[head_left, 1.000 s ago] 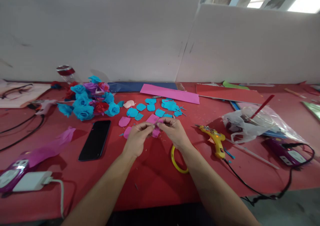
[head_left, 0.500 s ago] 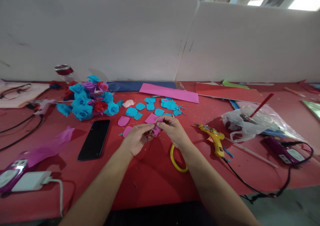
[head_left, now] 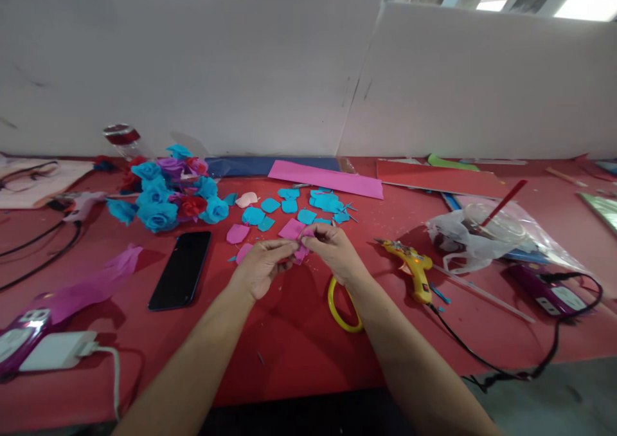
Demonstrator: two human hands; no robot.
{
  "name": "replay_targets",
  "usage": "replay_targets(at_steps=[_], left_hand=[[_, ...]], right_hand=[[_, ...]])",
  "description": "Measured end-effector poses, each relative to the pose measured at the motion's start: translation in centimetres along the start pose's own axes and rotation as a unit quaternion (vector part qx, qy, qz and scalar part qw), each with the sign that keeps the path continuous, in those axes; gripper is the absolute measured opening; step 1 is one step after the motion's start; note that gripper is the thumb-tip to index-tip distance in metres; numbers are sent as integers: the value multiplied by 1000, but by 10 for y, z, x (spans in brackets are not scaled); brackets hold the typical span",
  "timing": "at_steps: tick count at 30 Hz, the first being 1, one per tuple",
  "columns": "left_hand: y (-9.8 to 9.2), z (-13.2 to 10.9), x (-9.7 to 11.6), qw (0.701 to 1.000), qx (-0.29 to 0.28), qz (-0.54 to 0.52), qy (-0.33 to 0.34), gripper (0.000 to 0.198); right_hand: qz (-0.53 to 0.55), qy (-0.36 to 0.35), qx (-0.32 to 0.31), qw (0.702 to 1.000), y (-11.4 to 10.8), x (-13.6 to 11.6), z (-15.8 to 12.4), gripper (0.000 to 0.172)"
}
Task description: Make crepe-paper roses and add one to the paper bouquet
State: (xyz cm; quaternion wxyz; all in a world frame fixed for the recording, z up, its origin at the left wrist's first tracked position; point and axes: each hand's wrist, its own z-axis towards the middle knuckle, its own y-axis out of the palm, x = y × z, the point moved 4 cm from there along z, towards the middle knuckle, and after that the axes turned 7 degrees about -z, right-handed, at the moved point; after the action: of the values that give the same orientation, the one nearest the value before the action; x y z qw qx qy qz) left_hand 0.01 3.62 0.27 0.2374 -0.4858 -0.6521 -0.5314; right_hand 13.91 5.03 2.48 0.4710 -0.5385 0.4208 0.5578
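Close together over the middle of the red table, my two hands pinch a small piece of pink crepe paper (head_left: pixel 305 233). My left hand (head_left: pixel 263 265) is closed, thumb and forefinger together at the paper's left side. From the right, my right hand (head_left: pixel 332 246) is closed on the same piece, its fingertips almost touching the left ones. Just behind and below the fingers lie pink paper pieces (head_left: pixel 292 228), with another pink petal (head_left: pixel 238 233) to the left. Several blue paper petals (head_left: pixel 253 215) are spread beyond the hands. Yellow scissor handles (head_left: pixel 340 317) show partly under my right wrist.
Left stand blue, red and purple paper flowers (head_left: pixel 159 204) and a black phone (head_left: pixel 180 272). A yellow glue gun (head_left: pixel 409 265) with a cord lies right, near a plastic bag (head_left: pixel 463 233) and a purple power strip (head_left: pixel 547 291). A pink paper strip (head_left: pixel 325 180) lies behind.
The fingertips of my left hand have shifted slightly towards the right hand; a thin pale stick seen there before is now hidden. The rest stays in place.
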Motion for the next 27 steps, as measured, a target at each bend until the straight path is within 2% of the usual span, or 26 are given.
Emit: replay_targets(at_steps=[5, 12, 20, 27], left_hand=[[-1, 0, 2, 998, -2, 53, 30, 17], [-1, -1, 1, 996, 40, 64, 51, 16], [-1, -3, 1, 994, 59, 72, 60, 18], [1, -5, -1, 994, 95, 39, 44, 17]], right_hand=[[-10, -6, 2, 1000, 0, 1, 0, 10], [-23, -9, 11, 1000, 2, 1, 0, 9], [-36, 4, 18, 999, 3, 0, -1, 10], [-15, 23, 24, 999, 3, 3, -1, 10]])
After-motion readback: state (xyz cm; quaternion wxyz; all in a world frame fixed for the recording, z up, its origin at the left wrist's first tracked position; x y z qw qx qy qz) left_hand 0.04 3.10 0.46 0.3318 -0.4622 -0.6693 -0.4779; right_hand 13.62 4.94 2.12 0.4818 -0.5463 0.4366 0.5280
